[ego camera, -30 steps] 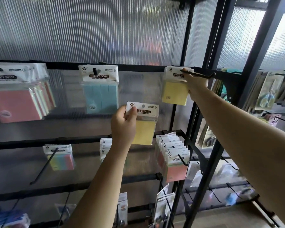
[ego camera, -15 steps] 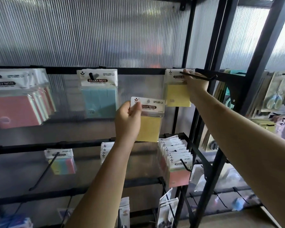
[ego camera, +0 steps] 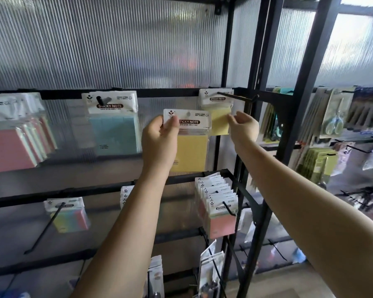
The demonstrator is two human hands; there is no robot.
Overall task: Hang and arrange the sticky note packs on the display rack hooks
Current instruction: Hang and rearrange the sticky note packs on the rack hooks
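The left hand (ego camera: 159, 145) pinches a yellow sticky note pack (ego camera: 188, 143) by the left edge of its header card, just below and left of the top-right hook (ego camera: 235, 97), where another yellow pack (ego camera: 216, 108) already hangs. The right hand (ego camera: 243, 127) hovers beside it, fingers loosely spread, holding nothing. To hang it cleanly, I would line the header's punched hole up with the hook tip, keep the card square, and slide it back.

Our single view: head-worn camera, wide-angle, facing forward at display rack (ego camera: 241, 130), close, within our arms' reach; no second view to share scene.
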